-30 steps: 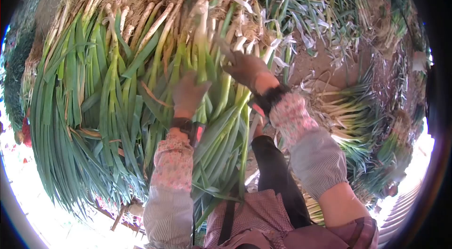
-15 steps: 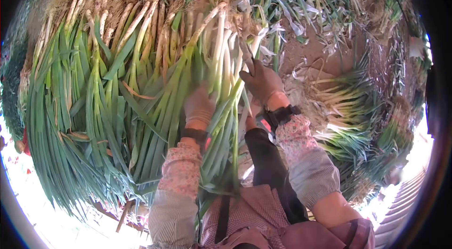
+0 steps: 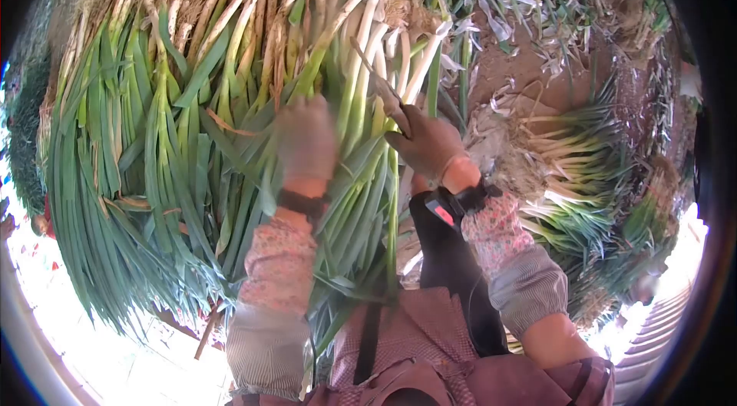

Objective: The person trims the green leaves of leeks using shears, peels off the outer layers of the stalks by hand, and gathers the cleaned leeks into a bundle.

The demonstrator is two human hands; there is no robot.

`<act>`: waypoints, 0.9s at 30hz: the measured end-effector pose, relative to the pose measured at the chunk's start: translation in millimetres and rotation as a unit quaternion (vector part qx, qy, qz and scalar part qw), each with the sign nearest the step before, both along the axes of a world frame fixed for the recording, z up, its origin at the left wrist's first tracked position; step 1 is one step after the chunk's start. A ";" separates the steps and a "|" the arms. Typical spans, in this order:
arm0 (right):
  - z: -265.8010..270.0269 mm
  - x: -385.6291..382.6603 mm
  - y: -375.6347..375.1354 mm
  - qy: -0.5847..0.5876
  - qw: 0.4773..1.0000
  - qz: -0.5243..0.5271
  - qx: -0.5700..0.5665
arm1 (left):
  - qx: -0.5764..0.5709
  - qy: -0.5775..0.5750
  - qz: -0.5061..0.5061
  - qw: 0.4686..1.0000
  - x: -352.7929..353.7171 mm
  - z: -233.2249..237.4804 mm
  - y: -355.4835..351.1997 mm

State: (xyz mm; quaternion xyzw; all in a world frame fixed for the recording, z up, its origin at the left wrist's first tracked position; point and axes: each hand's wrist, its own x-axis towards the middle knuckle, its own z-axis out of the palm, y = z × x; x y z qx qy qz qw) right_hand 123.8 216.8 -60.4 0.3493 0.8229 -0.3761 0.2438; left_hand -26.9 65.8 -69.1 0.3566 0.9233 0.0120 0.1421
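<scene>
My gloved right hand is closed on the handle of a knife, its thin blade pointing up and left across white stems. Motion smears my gloved left hand; it lies over the green leaves, at the lower part of a leek-like green onion, and I cannot make out its fingers. Beside the knife, several pale, cleaner-looking green onions lie with their leaves toward my lap. To the left spreads a thick layer of green onions with brown roots at the far end.
A bundle of smaller green onions lies on the right on the soil. Stripped leaves and peelings litter the ground at the top right. My bent leg is below my right hand.
My left hand has moved up and slightly left along the stalks. The knife has come down, away from the root ends, and its blade now tilts further left.
</scene>
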 end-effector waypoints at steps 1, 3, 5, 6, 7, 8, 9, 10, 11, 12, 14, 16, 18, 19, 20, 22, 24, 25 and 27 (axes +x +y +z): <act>10.1 1.2 -5.3 0.002 1.000 0.009 -0.007 | 0.002 0.049 0.006 0.999 -12.9 2.4 1.6; 29.9 1.9 -13.8 0.007 0.999 0.026 -0.018 | -0.001 0.097 0.022 0.995 -36.0 -4.3 3.9; 30.3 8.0 -23.3 0.007 0.999 0.028 -0.035 | -0.013 0.096 0.041 0.995 -54.6 -14.4 7.8; 36.5 6.2 -24.2 -0.008 0.998 0.047 -0.044 | -0.052 0.057 0.045 0.996 -59.4 -14.9 13.8; 40.2 5.9 -25.1 -0.023 0.996 0.067 -0.053 | -0.091 0.017 0.050 0.994 -63.8 -10.6 21.0; 40.5 7.0 -26.6 -0.019 0.996 0.065 -0.051 | -0.132 -0.022 0.054 0.990 -68.1 -5.6 27.5; 40.5 7.8 -28.0 -0.015 0.997 0.062 -0.048 | -0.177 -0.063 0.053 0.981 -72.9 3.4 36.2; 41.0 9.2 -29.6 -0.011 0.997 0.059 -0.045 | -0.223 -0.104 0.052 0.968 -76.9 14.2 45.3; 41.7 12.4 -31.2 -0.010 0.997 0.062 -0.049 | -0.268 -0.145 0.052 0.951 -79.8 18.7 51.3; 42.0 15.1 -32.1 -0.006 0.997 0.065 -0.052 | -0.237 -0.171 0.086 0.953 -84.6 8.7 50.8; 42.0 15.5 -34.0 -0.001 0.996 0.060 -0.067 | -0.174 -0.223 0.149 0.947 -92.6 -22.2 38.1; 45.4 12.7 -34.1 -0.002 0.995 0.047 -0.088 | -0.154 -0.156 0.116 0.969 -91.7 -24.5 28.4; 37.1 15.5 -35.7 0.015 0.996 0.036 -0.080 | -0.159 -0.152 0.100 0.970 -91.3 -20.0 32.4; 33.9 16.7 -36.0 0.022 0.997 0.029 -0.075 | -0.172 -0.133 0.077 0.973 -87.5 -15.3 38.3; 33.6 18.9 -36.9 0.013 0.996 0.031 -0.078 | -0.188 -0.116 0.056 0.974 -79.8 -10.3 41.3; 40.5 14.8 -32.7 -0.002 0.996 0.038 -0.078 | -0.209 -0.090 0.028 0.973 -74.3 -12.0 42.0; 38.9 21.3 -31.6 0.016 0.998 0.009 -0.066 | -0.199 -0.051 0.007 0.979 -68.8 -7.3 42.0; 40.1 25.2 -34.0 0.023 0.998 -0.005 -0.063 | -0.197 -0.033 -0.004 0.980 -63.1 -2.8 39.4; 55.7 33.4 -36.6 0.026 0.996 0.031 -0.081 | -0.192 -0.081 0.020 0.978 -52.2 9.9 42.2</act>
